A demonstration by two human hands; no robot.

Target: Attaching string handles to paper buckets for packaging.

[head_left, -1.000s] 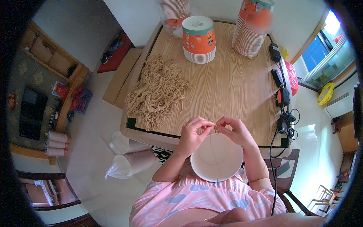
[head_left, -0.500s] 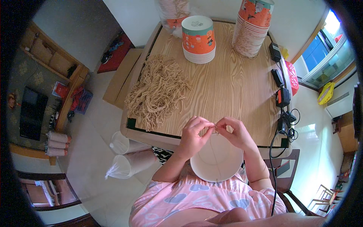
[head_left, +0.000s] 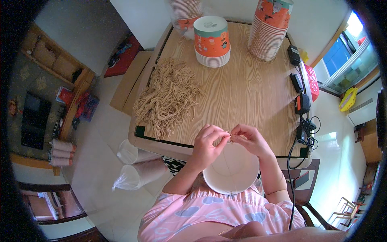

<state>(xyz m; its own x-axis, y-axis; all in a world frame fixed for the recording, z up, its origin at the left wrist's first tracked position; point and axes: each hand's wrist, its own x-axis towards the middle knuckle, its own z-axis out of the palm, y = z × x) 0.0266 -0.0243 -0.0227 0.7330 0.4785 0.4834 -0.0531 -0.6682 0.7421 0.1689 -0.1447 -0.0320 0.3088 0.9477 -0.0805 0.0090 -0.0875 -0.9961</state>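
Note:
A white-lined paper bucket [head_left: 230, 175] rests in my lap against the table's front edge, its open mouth facing up. A thin tan cord [head_left: 226, 161] runs across the mouth, from the near rim to the far rim. At the far rim my left hand [head_left: 209, 143] pinches the cord between thumb and fingertips. My right hand [head_left: 250, 140] meets it there, also pinching the cord, with the fingertips of both hands almost touching. Fingers partly hide the cord's end. A loose heap of cut tan cords [head_left: 167, 99] lies on the table to the left.
Upside-down orange and green paper buckets [head_left: 212, 42] stand nested on the wooden table [head_left: 238, 92], with a taller stack [head_left: 269, 34] at the far right. Power adapters [head_left: 301, 104] and black cables line the right edge. Bagged rolls [head_left: 139, 175] lie on the floor to the left.
My fingertips have shifted slightly at the far rim, and a small loop or end of cord shows above them. The bucket has hardly moved.

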